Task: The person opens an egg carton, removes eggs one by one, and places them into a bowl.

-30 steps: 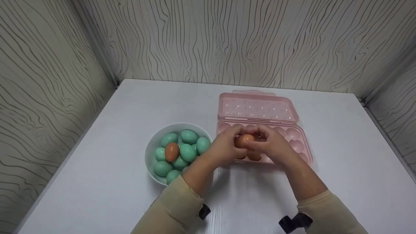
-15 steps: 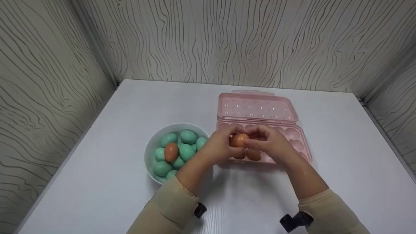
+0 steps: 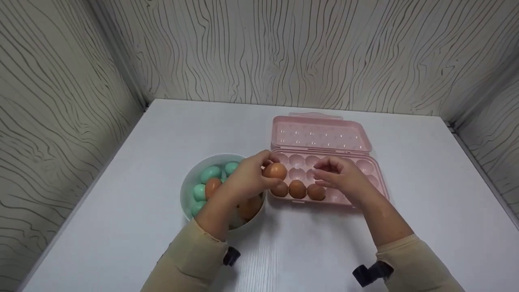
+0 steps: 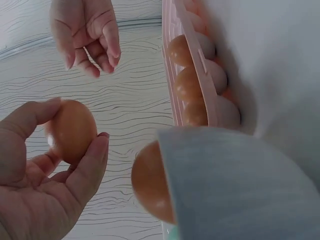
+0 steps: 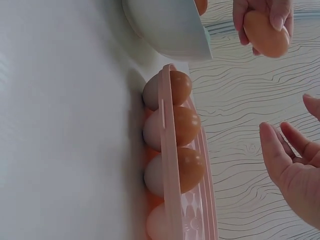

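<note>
My left hand (image 3: pixel 248 175) pinches a brown egg (image 4: pixel 72 131) between thumb and fingers, above the gap where the bowl meets the egg box. The right hand (image 3: pixel 339 177) hovers over the middle of the pink egg box (image 3: pixel 340 198), fingers loosely bent and holding nothing. Three brown eggs sit side by side in the box's front row, the middle one (image 3: pixel 297 189) among them. Left of the box, a white bowl (image 3: pixel 185 194) holds several green eggs (image 3: pixel 211 174) and brown eggs (image 3: pixel 212 188); my left hand and forearm hide part of it.
The box's lid (image 3: pixel 320 136) stands open toward the back. A white table (image 3: pixel 308 251) carries everything, with wood-grain panels (image 3: pixel 259 52) rising behind it and at both sides. Dark wrist cameras (image 3: pixel 371 273) stick out from the sleeves.
My left hand has moved left with the brown egg, away from the right hand, which no longer touches it. The front-row eggs have come into view. The right hand has barely shifted.
</note>
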{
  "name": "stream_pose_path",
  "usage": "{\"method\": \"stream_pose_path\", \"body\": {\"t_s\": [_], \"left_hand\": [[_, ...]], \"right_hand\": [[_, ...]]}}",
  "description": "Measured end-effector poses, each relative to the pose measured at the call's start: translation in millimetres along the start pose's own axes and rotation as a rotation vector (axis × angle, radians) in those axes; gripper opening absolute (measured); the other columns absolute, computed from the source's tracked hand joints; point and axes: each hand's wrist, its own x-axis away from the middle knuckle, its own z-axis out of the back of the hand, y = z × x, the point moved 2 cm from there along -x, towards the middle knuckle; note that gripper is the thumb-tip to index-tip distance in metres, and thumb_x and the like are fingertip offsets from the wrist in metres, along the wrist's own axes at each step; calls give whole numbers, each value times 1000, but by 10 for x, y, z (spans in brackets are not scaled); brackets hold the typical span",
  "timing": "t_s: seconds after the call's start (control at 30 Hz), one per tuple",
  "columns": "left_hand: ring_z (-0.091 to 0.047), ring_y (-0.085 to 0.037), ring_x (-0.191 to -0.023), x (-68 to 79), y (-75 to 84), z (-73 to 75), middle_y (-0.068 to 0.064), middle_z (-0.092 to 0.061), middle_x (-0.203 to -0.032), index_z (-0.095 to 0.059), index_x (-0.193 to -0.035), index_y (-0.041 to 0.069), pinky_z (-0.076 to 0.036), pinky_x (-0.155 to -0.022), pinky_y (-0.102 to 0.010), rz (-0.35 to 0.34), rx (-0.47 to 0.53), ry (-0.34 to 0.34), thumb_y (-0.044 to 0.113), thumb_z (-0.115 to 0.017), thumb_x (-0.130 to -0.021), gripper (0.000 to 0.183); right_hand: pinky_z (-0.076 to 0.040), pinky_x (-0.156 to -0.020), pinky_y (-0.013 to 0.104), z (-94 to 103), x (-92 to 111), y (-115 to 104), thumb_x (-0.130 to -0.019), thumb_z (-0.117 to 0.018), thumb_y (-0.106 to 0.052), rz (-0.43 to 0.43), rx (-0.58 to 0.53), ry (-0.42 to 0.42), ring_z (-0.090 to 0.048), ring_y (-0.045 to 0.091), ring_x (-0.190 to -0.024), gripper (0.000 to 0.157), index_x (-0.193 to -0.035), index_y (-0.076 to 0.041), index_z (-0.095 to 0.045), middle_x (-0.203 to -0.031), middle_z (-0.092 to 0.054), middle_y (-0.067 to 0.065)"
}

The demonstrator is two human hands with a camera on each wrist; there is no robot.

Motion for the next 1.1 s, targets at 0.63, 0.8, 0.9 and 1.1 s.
{"method": "stream_pose_path", "body": {"t_s": [0.63, 0.8, 0.9, 1.1], "left_hand": [[-53, -20, -84, 209, -337, 499, -2, -56, -96, -55, -102, 19, -46, -65, -31, 190, -147, -9, 20, -71, -76, 31], [-53, -19, -78, 269, -372, 558, -3, -57, -92, -55, -95, 15, -45, -61, -29, 164, -225, -74, 15, -72, -73, 28], [-52, -18, -74, 302, -388, 564, -2, -57, -86, -55, -93, 13, -43, -59, -28, 143, -287, -105, 11, -70, -72, 26], [-48, -16, -68, 353, -437, 526, 1, -54, -74, -56, -87, 15, -40, -56, -28, 111, -384, -136, 8, -70, -68, 24]], "right_hand": [[-49, -85, 36, 138, -33, 129, -87, -63, -20, -53, 0, 32, -61, 17, -88, 42, -113, 9, -48, -96, -55, 8], [-50, -84, 33, 155, -33, 140, -88, -61, -18, -57, -6, 32, -61, 16, -88, 40, -113, 10, -47, -97, -56, 7], [-50, -84, 32, 161, -32, 146, -89, -59, -18, -54, -5, 30, -60, 16, -90, 39, -114, 10, -47, -99, -55, 8], [-49, -84, 32, 162, -32, 149, -90, -58, -18, -59, -8, 28, -60, 15, -89, 39, -113, 10, -46, -99, -55, 8]]}}
